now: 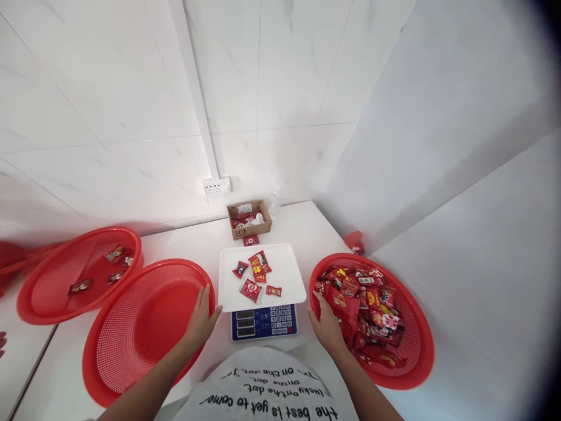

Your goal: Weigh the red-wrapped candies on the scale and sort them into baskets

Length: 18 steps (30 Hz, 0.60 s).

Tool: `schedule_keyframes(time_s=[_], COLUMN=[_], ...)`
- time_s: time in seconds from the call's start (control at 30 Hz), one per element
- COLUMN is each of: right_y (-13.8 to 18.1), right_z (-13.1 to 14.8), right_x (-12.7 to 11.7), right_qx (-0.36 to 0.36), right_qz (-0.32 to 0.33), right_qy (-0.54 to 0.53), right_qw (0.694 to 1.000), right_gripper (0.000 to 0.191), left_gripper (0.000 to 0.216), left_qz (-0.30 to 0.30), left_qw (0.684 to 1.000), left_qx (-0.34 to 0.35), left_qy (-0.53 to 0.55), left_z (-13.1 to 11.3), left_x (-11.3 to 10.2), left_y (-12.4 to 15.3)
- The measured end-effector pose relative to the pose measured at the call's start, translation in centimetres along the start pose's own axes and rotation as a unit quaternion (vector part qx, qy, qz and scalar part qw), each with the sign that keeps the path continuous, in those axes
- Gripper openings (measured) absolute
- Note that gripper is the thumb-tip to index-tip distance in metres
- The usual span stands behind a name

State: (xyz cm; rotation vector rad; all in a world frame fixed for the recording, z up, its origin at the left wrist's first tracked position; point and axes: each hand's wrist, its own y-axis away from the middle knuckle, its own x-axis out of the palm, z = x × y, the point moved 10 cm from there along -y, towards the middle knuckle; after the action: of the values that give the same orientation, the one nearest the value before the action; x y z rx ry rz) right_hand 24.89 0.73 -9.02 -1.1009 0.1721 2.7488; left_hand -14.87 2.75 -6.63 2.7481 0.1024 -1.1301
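The left hand (200, 318) lay flat with fingers together on the rim of the empty red basket (144, 327), and the right hand (326, 327), loosely open, touched the packets in the full basket (416, 351) at the desk's right edge. Only a few snack packets (256, 275) lay on the scale's white tray (284, 266), so most sorting seemed left.

Head view — downward, close over table (307, 228)

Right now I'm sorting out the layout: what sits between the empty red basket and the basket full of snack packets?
In the head view, a weighing scale sits between the empty red basket and the full basket, its white tray holding a few red snack packets.
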Motion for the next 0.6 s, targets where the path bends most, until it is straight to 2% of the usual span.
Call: schedule_keyframes(time_s=[0.07, 0.13, 0.23, 0.37, 0.47, 0.6], right_y=[0.0, 0.1, 0.1, 0.1, 0.1, 0.1], right_z=[0.1, 0.1, 0.1, 0.2, 0.2, 0.4], right_x=[0.0, -0.1, -0.1, -0.1, 0.0, 0.0], right_qx=[0.002, 0.004, 0.002, -0.004, 0.005, 0.012], right_qz=[0.003, 0.003, 0.0, 0.002, 0.012, 0.018], right_qy=[-0.001, -0.001, -0.002, -0.002, 0.0, 0.003], right_qw=[1.0, 1.0, 1.0, 1.0, 1.0, 1.0], right_gripper=[0.054, 0.053, 0.053, 0.053, 0.053, 0.054], left_gripper=[0.06, 0.054, 0.053, 0.049, 0.041, 0.037], left_qz=[-0.003, 0.046, 0.122, 0.171, 0.177, 0.177], left_qw=[0.995, 0.983, 0.952, 0.91, 0.907, 0.925], left_qx=[0.078, 0.143, 0.215, 0.285, 0.277, 0.215], left_qy=[-0.059, -0.109, -0.183, -0.247, -0.263, -0.257], left_z=[-2.7, -5.4, -8.6, -11.5, -11.9, -11.1], left_x=[0.7, 2.8, 6.2, 9.3, 9.9, 8.6], left_y=[-0.6, -1.0, -1.6, -1.9, -2.2, -2.7])
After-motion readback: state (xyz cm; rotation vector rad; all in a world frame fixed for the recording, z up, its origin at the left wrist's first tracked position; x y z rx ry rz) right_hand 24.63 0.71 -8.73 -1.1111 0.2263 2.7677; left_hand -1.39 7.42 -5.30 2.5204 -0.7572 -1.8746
